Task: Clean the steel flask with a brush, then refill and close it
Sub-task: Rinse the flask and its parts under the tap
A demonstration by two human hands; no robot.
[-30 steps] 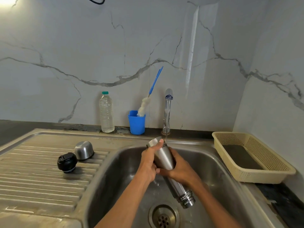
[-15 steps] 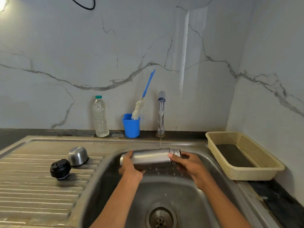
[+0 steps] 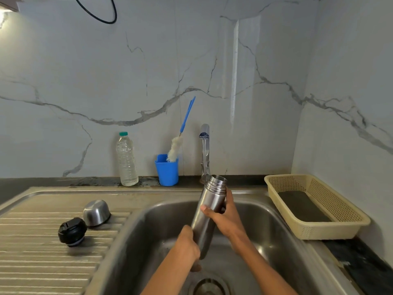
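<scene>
Head view: steel sink (image 3: 148,226), marble wall (image 3: 85,71)

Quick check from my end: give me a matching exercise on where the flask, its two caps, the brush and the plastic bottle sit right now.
Things:
1. steel flask
2. black stopper
3. steel cup lid
4. bottle brush

Places:
A. standing in the blue cup
B. on the drainboard, nearest the camera
C. gripped by left hand and right hand over the sink, mouth up
D. on the drainboard, just behind the stopper

Pairs: 1-C, 2-B, 3-D, 4-A. The water bottle stands left of the blue cup.
</scene>
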